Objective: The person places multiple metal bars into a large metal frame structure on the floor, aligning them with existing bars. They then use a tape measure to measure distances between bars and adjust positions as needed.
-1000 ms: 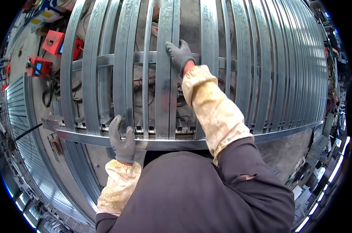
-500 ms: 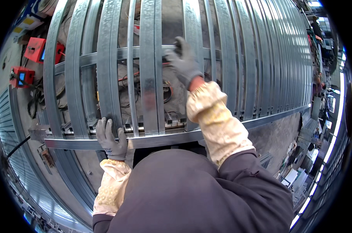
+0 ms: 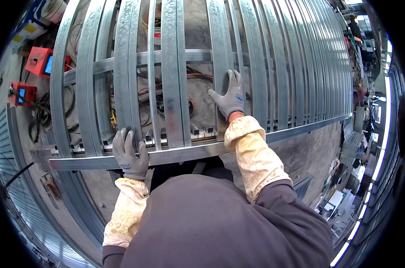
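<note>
Head cam, now: work surface = row of long galv. steel slats (image 3: pixel 173 80) running away from the person, near ends at a front rail (image 3: pixel 198 151); crossbeam (image 3: pixel 198 56) runs beneath, further back. Small dark square blocks (image 3: pixel 195 130) sit just behind the rail.

L hand (image 3: pixel 131 156), grey glove: on the rail near its L end, fingers extended fwd over/beside slat ends, thumb apart; no closed grip visible. R hand (image 3: pixel 230 98), same glove: open, thumb spread wide, laid across a wide slat (image 3: pixel 219 44) R of centre; can't tell how much pressure or if edge is hooked.

Rm: workshop, grey concrete floor (image 3: pixel 97 192), visible thru gaps too. Red cable (image 3: pixel 200 75) below slats. Two red machines (image 3: pixel 38 61) w/ blue screens on L, black cables (image 3: pixel 41 117) beside. Far L: stack of long metal profiles (image 3: pixel 10 156). R side: bench-type clutter, small/unclear, plus bright light strip (image 3: pixel 375 154).

Containers: whitish bucket (image 3: pixel 55 10) top L, contents can't tell; blue/white box (image 3: pixel 29 27) next to it, ditto. Red/white tub (image 3: pixel 157 33) seen thru slat gap, mostly hidden, contents n/a.
</note>
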Available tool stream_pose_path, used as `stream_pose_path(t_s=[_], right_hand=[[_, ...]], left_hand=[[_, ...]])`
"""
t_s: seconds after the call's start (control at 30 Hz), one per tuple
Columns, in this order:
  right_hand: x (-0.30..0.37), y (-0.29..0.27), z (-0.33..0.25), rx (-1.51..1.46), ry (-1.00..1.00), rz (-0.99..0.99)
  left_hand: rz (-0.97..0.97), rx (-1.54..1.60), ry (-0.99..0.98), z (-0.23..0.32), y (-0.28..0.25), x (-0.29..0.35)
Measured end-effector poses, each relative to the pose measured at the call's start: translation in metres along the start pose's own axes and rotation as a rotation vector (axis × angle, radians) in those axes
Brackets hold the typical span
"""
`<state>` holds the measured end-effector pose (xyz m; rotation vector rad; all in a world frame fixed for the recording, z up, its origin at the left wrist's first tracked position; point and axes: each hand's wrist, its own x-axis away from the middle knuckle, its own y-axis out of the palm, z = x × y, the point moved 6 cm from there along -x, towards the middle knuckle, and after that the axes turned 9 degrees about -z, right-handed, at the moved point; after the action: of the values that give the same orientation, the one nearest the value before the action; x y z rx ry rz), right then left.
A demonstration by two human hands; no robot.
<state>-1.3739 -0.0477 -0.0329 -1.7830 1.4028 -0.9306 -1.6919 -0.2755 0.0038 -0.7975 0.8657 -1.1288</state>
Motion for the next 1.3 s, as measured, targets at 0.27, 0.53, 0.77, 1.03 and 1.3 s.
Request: stream_pose_path(t_s=[0.27,0.53,0.77,1.03,1.3], right_hand=[[-0.002,0.012,-0.004,0.035,0.085,0.04],[0.017,0.001,0.003,-0.11,0.103,-0.074],[0.017,0.005,0.006,-0.164,0.216,-0.185],[0.048,0.0,0.032,-0.233,0.25,-0.355],[0.066,-0.01,0.025,-0.166,0.127,-0.186]], left_hand=[[-0.013,-0.04,0.032,0.005,0.002,0.001],[-0.017,0.001,0.027,-0.002,0.001,0.002],[-0.026,-0.02,0.034,-0.001,0.002,0.0],[-0.035,-0.034,0.0,0.004,0.005,0.0],[-0.042,-0.051,0.004,0.006,0.007,-0.005]])
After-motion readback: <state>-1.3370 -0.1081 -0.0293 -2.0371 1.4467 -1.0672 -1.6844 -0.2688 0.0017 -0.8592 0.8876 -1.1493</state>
